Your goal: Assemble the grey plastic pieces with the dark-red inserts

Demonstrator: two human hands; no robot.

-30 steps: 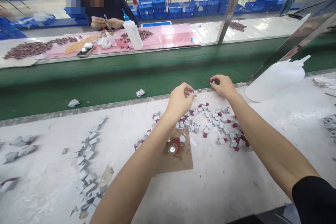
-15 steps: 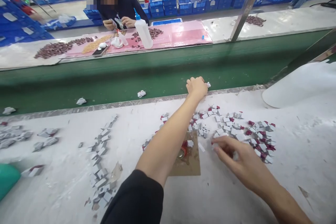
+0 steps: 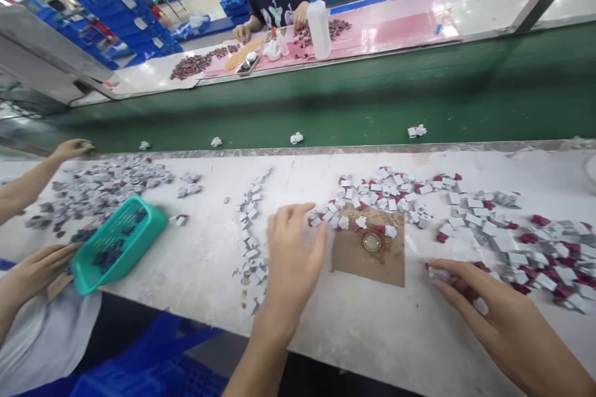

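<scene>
My left hand [image 3: 294, 254] is over the white table, thumb and fingers apart, its fingertips at the near-left end of a curved pile of small white-and-dark-red pieces [image 3: 395, 189]. Whether it touches one is hard to see. Between my hands lies a brown cardboard square [image 3: 347, 257] with a small round metal-rimmed cap [image 3: 371, 241] in a wet patch; a few pieces rest along its far edge. My right hand [image 3: 498, 304] is closed, thumb and forefinger pinching a small white-and-dark-red piece [image 3: 438, 273], partly hidden by the fingers.
Beyond the table runs a green belt [image 3: 354, 102] carrying several spaced white pieces [image 3: 297, 138]. At left, a co-worker's hands [image 3: 35, 273] are near a teal basket [image 3: 118, 254] and a grey heap [image 3: 112, 183]. Opposite, another person sits behind a glue bottle [image 3: 319, 28].
My left hand has drawn back from the belt's edge to the pile; a white piece now lies on the belt there. My view has swung left. The right hand keeps its pinch.
</scene>
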